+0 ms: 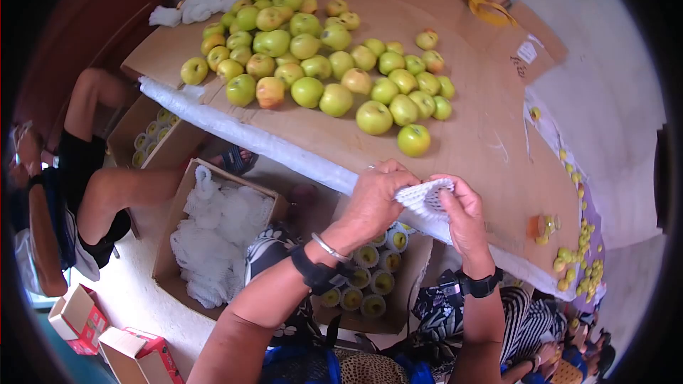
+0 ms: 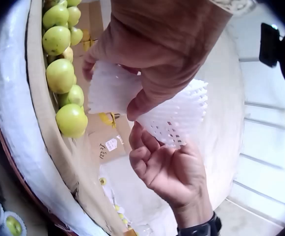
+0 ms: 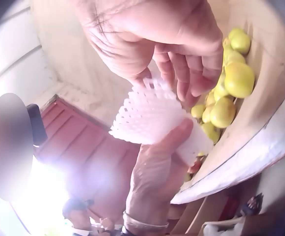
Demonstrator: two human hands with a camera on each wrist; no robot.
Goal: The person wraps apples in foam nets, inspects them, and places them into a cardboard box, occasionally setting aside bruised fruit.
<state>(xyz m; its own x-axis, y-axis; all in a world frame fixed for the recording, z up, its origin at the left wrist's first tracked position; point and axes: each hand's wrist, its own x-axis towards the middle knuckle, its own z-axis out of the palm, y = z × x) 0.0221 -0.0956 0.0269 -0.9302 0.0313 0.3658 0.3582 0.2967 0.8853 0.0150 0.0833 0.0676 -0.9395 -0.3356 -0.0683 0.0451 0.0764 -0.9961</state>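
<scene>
A white foam net sleeve (image 1: 427, 198) is stretched between the two hands over the table's front edge. My left hand (image 1: 373, 203) grips its narrower end, thumb and fingers round the foam in the left wrist view (image 2: 154, 54). My right hand (image 1: 464, 217) pinches the rim of the wider mouth, also seen in the right wrist view (image 3: 162, 39). The sleeve's mouth looks open in the head view, and no apple shows inside it. Yellow-green apples (image 1: 334, 99) lie in a pile on the cardboard beyond the hands.
Below the edge, a box (image 1: 165, 281) holds white foam sleeves, and another box (image 1: 420, 281) holds sleeved apples. A seated person (image 1: 107, 185) is at the left. Further apples lie at the far right near a jar (image 1: 537, 226); yellow strapping (image 1: 491, 8) lies at the back.
</scene>
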